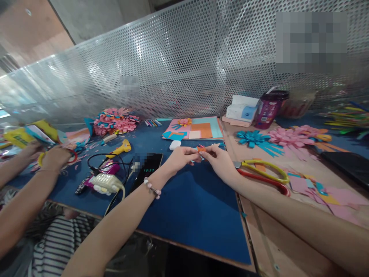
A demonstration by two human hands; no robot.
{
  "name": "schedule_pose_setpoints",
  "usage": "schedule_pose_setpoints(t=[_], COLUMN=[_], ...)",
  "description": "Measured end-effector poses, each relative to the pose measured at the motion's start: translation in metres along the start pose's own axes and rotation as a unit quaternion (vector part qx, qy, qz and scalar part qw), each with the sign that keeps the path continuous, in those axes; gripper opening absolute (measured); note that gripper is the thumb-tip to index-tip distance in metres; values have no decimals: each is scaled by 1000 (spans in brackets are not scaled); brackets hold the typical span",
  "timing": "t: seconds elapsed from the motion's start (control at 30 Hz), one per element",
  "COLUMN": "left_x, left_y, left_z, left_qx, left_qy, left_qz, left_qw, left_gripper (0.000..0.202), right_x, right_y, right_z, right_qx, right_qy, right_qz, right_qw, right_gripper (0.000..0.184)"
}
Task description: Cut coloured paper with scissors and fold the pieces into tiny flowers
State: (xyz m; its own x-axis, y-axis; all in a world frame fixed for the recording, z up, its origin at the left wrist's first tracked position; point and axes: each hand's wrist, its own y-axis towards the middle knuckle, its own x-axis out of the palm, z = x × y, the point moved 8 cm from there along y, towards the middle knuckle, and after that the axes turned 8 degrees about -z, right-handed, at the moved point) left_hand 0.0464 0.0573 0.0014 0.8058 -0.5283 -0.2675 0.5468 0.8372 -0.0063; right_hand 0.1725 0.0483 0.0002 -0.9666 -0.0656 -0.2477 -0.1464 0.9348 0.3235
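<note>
My left hand [184, 157] and my right hand [218, 159] meet above the blue table [198, 215], fingers pinched together. Between them is a small paper piece [201, 149] in orange and pink, mostly covered by my fingertips. Bits of blue paper show around the fingers. Just behind my hands lies a stack of coloured paper [201, 130], topped by a small orange and pink paper flower [184, 122]. A white case [175, 145] sits beside my left hand. Scissors with yellow and red handles [266, 172] lie to the right of my right hand.
A co-worker's hands [54, 157] hold red-handled scissors at the left. Near my left forearm are a phone [148, 165], cables and a glue gun [122, 148]. Blue [251, 138] and pink paper flowers [285, 140], a purple cup [271, 109] and a tissue pack [242, 109] stand right.
</note>
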Motion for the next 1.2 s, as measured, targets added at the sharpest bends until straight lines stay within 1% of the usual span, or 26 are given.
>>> schedule_pose_setpoints(t=[0.13,0.33,0.43,0.57,0.8,1.2], left_x=[0,-3,-2,-2,-2,0], left_y=[0,0,0,0,0,1], left_z=[0,-3,-2,1,4,2], left_qx=[-1,-7,-9,5,21,5], left_qy=[2,-4,-3,8,35,41], left_qz=[0,12,13,5,1,-9], left_qw=[1000,1000,1000,1000,999,999], left_gripper=[18,23,22,19,19,17], right_x=[0,0,-2,-2,-2,-3], right_y=[0,1,1,0,1,1], right_z=[3,10,8,6,9,8], right_qx=[5,14,9,8,3,2], right_qy=[8,50,35,24,20,-37], right_qz=[-1,4,10,9,5,6], right_qw=[1000,999,999,1000,1000,999], right_gripper=[23,22,21,19,20,22])
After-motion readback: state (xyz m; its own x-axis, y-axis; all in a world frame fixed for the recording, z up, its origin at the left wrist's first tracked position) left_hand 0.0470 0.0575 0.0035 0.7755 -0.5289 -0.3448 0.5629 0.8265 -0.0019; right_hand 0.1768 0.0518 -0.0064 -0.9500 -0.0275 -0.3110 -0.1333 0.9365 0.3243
